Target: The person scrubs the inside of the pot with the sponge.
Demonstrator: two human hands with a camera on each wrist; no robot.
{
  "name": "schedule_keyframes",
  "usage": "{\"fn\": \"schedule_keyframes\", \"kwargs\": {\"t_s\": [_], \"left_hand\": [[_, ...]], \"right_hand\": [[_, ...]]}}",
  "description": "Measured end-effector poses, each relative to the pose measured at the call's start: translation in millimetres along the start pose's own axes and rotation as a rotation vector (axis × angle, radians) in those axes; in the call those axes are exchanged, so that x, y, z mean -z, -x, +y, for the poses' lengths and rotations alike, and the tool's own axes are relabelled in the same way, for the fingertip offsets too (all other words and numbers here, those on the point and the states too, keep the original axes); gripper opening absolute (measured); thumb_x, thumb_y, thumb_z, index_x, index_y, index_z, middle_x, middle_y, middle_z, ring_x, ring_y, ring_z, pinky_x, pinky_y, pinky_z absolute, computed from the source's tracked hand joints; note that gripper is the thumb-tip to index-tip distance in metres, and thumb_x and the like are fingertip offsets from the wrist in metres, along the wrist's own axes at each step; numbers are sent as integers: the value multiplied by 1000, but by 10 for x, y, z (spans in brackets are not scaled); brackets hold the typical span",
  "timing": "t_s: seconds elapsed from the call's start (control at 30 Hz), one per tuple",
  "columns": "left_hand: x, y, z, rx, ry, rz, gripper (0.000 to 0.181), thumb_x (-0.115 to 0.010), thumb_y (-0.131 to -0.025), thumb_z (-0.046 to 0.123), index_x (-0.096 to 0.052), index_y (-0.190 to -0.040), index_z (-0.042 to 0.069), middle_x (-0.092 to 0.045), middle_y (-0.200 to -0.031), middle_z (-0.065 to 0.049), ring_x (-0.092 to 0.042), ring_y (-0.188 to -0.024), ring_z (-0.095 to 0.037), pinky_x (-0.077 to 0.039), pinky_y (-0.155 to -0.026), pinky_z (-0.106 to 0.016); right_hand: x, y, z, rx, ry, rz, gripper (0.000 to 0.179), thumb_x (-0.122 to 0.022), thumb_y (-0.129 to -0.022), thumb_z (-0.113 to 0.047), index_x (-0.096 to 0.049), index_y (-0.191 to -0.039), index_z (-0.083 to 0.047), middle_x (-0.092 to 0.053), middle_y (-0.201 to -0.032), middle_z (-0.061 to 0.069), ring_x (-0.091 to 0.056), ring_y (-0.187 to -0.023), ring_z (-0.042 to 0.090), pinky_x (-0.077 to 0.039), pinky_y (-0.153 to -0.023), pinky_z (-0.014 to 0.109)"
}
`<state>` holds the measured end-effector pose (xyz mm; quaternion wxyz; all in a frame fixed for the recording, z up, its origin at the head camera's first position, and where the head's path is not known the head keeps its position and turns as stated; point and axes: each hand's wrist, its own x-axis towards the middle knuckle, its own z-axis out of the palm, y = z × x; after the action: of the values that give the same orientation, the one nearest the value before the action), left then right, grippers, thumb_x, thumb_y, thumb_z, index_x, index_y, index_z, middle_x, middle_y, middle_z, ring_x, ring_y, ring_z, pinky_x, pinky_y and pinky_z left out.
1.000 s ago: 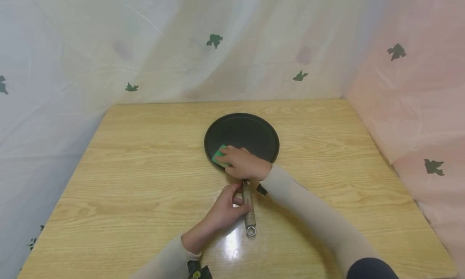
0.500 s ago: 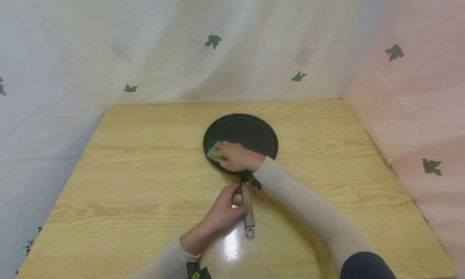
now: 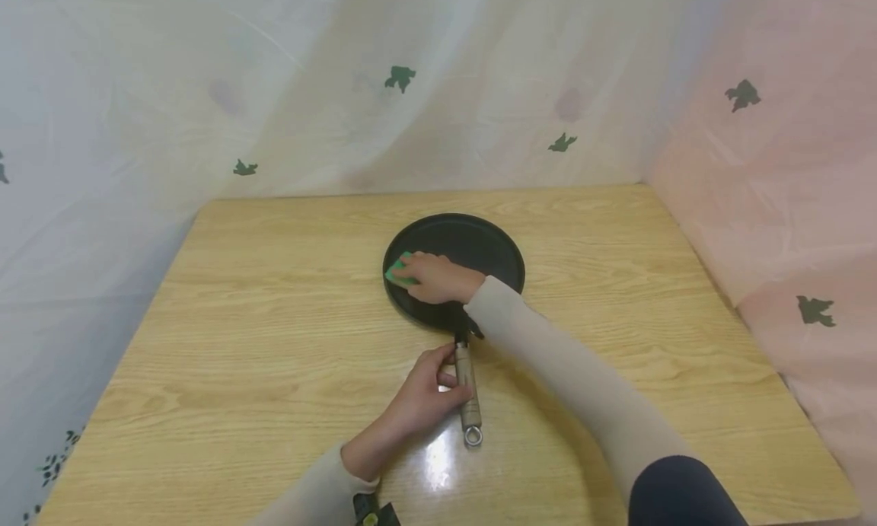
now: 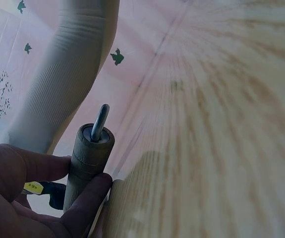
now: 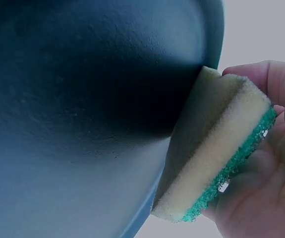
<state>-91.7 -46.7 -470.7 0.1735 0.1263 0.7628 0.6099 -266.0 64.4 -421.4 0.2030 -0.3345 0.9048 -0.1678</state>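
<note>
A round black frying pan (image 3: 473, 240) lies on the wooden table, its wood-coloured handle (image 3: 466, 381) pointing toward me. My left hand (image 3: 421, 396) holds that handle between thumb and fingers; the left wrist view shows the handle's end (image 4: 95, 144) with its metal ring. Over the pan's left part, my right hand (image 3: 441, 277) grips a sponge (image 3: 400, 271). Close up in the right wrist view, the sponge (image 5: 216, 144) has pale yellow foam against the pan's inner surface near the rim (image 5: 214, 34), and a green scouring side toward the palm.
The wooden table (image 3: 240, 320) carries the pan near its middle. Pale cloth with green bird shapes (image 3: 400, 78) hangs behind, and a pinkish cloth (image 3: 788, 206) borders the right side. My right forearm (image 3: 562, 358) crosses above the table.
My right hand has slid the sponge up and to the left across the pan, from near the front rim to the left side. The left hand stays on the handle.
</note>
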Motion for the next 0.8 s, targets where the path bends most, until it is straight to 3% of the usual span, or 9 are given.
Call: {"fn": "schedule_keyframes", "kwargs": {"t_s": [0.4,0.8], "left_hand": [[-10,8,2,-5,22,2,76,-76,-90,3,-36,-151,-20,-48,-138,-31,-69,-100,-27,-54,-79,-22],[-31,4,-30,11,12,-4,76,-77,-90,2,-37,-152,-17,-49,-139,-29,-67,-101,-26,-55,-79,-23]], "right_hand": [[57,-218,214,-29,-51,40,51,-51,-110,-14,-46,-160,-17,-23,-173,14,-19,-159,38,-16,-123,70],[164,-240,347,-85,-26,67,53,-47,-110,-14,-41,-162,-13,-22,-173,14,-16,-160,36,-13,-124,70]]}}
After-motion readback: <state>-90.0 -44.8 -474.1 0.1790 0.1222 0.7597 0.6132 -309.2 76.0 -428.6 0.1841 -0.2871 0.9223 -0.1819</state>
